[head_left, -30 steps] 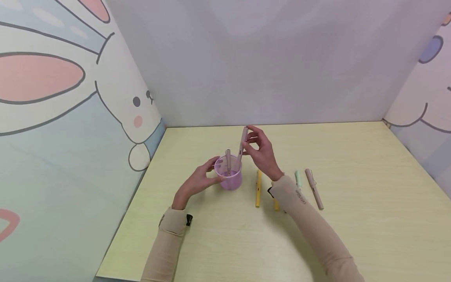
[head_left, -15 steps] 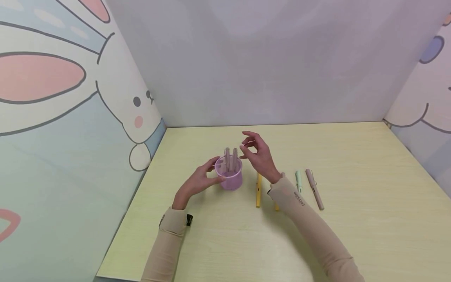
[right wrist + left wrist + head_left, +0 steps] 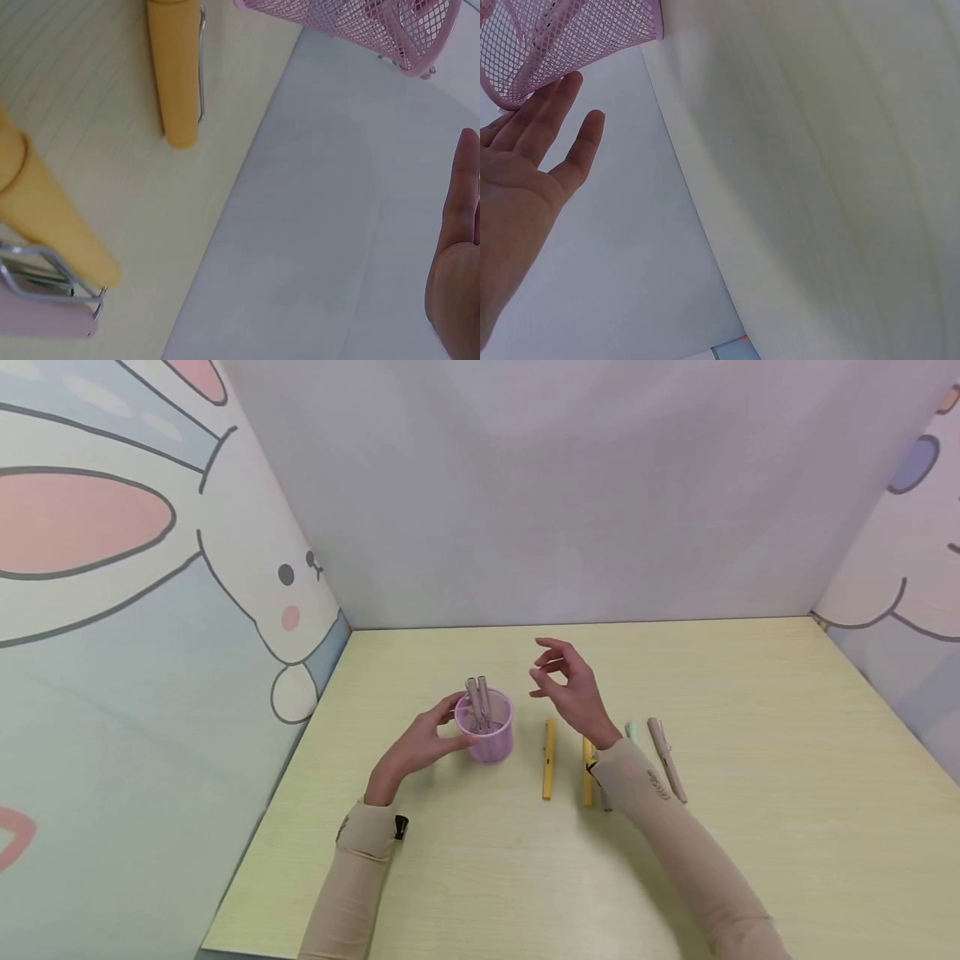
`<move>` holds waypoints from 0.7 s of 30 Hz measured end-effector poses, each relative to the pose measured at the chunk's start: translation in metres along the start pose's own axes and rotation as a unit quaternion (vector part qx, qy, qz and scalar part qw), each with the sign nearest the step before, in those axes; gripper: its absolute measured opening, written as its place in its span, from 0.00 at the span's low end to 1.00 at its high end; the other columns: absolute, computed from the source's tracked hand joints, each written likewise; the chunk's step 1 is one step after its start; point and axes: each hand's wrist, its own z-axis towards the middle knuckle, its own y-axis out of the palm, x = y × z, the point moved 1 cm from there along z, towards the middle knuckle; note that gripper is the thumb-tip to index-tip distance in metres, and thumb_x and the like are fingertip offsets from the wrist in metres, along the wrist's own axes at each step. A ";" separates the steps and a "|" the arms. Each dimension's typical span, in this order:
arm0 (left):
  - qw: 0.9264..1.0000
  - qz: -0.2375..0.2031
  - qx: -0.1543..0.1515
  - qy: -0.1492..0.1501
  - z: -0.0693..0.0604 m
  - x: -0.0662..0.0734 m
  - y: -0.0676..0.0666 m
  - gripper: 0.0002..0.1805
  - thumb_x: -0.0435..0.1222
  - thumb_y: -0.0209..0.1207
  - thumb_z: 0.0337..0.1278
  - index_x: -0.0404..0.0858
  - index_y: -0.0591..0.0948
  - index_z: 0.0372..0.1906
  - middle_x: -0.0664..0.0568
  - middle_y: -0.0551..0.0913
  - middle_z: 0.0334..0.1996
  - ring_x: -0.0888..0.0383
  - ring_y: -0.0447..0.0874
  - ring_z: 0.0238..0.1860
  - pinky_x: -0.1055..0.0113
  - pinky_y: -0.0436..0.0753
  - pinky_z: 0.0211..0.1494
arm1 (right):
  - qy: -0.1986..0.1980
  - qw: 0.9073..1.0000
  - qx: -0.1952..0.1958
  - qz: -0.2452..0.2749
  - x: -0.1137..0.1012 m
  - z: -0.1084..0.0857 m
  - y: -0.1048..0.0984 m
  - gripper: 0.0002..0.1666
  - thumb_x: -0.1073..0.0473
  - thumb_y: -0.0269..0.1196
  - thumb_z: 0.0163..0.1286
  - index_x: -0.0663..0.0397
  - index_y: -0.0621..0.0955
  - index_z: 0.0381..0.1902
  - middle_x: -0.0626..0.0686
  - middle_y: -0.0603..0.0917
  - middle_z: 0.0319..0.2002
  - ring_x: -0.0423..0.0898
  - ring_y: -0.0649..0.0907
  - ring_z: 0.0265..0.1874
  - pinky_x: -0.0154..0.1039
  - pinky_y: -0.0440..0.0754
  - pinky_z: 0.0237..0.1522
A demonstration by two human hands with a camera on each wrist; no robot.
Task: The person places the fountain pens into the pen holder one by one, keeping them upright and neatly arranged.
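Note:
A pink-purple mesh pen cup point(image 3: 491, 749) stands on the table, tilted nowhere that I can see. Two greyish-pink pens point(image 3: 481, 703) lean together inside it, toward its left side. My left hand point(image 3: 422, 746) holds the cup from the left, thumb at the front and fingers behind; in the left wrist view the fingers point(image 3: 544, 120) touch its mesh. Right of the cup, my right hand point(image 3: 576, 695) is held in the air, fingers loosely bent, with nothing between them. Below it lie two yellow pens point(image 3: 549, 760), the second point(image 3: 587, 781) partly beside my sleeve.
Right of the yellow pens are a greyish-pink pen point(image 3: 607, 802) and a mint-green pen point(image 3: 632, 730), both partly hidden by my right sleeve. Farther right lies another greyish-pink pen point(image 3: 667, 760). A pale wall point(image 3: 570, 527) rises behind the table point(image 3: 480, 877).
The right hand has let go of a greyish-pink pen, which now stands in the cup, and has drawn back to the right. Both pens in the cup lean left. The left hand stays.

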 end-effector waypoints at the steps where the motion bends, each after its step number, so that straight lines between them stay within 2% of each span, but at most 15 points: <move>1: 1.000 0.003 0.001 0.002 0.000 0.000 0.000 0.45 0.46 0.68 0.66 0.39 0.60 0.81 0.42 0.69 0.74 0.40 0.71 0.70 0.43 0.71 0.71 | 0.000 1.000 0.001 -0.003 0.000 -0.001 -0.003 0.28 0.77 0.62 0.72 0.69 0.72 0.68 0.75 0.73 0.46 0.49 0.81 0.42 0.43 0.90 0.34; 9: 1.000 0.001 0.005 0.006 0.000 0.001 0.000 0.44 0.46 0.68 0.65 0.41 0.62 0.81 0.44 0.70 0.74 0.40 0.72 0.70 0.42 0.71 0.70 | 0.010 1.000 0.014 -0.008 0.003 -0.011 -0.026 0.27 0.76 0.61 0.73 0.70 0.72 0.68 0.72 0.74 0.46 0.50 0.81 0.43 0.43 0.89 0.34; 15: 1.000 -0.002 0.004 0.004 0.000 0.001 0.000 0.44 0.45 0.68 0.65 0.43 0.62 0.81 0.44 0.70 0.74 0.40 0.72 0.70 0.43 0.71 0.70 | 0.022 0.999 0.021 -0.015 0.002 -0.018 -0.041 0.28 0.76 0.61 0.73 0.69 0.71 0.69 0.70 0.74 0.46 0.46 0.81 0.42 0.42 0.89 0.34; 21: 1.000 -0.002 0.002 0.004 0.000 0.002 0.001 0.44 0.45 0.68 0.66 0.41 0.61 0.81 0.43 0.69 0.74 0.39 0.71 0.70 0.42 0.70 0.71 | 0.032 0.999 0.033 -0.018 0.004 -0.025 -0.057 0.27 0.75 0.60 0.74 0.71 0.70 0.69 0.72 0.73 0.47 0.47 0.81 0.42 0.45 0.89 0.35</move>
